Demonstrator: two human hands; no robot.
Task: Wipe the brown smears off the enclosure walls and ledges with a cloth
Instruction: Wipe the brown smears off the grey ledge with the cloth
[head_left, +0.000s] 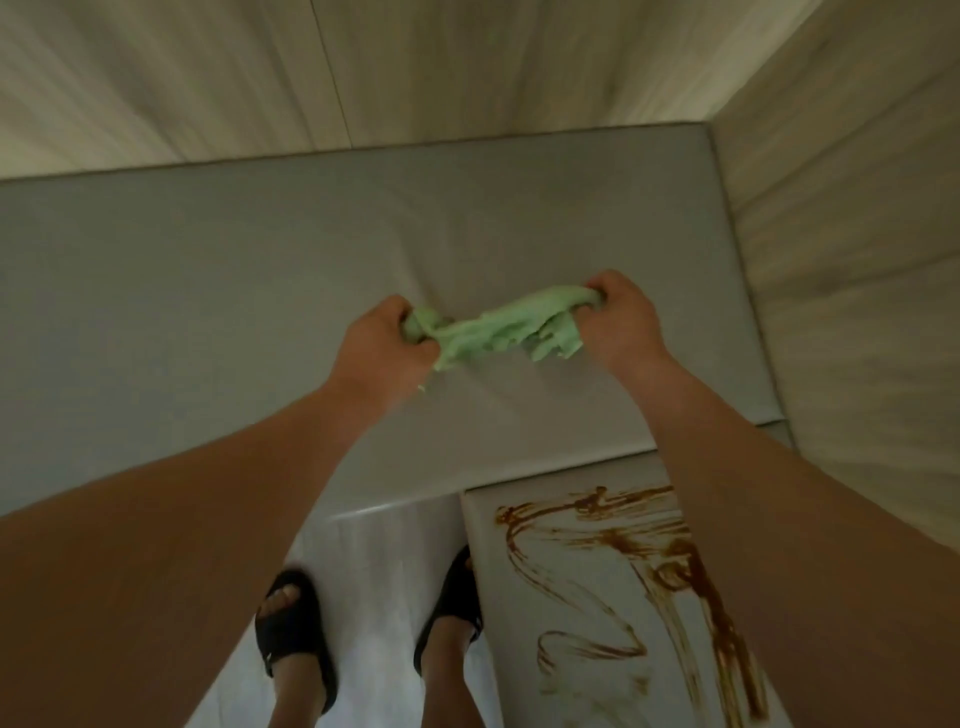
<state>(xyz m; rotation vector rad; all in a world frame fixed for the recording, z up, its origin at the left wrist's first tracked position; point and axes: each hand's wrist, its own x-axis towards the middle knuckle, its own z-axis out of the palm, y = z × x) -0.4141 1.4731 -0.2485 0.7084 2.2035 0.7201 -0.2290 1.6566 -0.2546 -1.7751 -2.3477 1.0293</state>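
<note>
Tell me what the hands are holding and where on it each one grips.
Both hold the green cloth, stretched and bunched between them. The left hand grips its left end, the right hand its right end, above the grey ledge.

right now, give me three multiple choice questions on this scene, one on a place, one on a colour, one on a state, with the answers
1. Where are the brown smears?
A) on the lower ledge at the right
B) on the back wall
C) on the ceiling

2. What colour is the cloth?
A) white
B) light green
C) red

3. How is the cloth held?
A) it lies loose on a ledge
B) in one hand only
C) gripped at both ends, by the left hand and the right hand

Answers:
1 A, the brown streaks cross that ledge's top.
2 B, the cloth is pale green against the grey surface.
3 C, the cloth is bunched and stretched between two closed fists.
</note>
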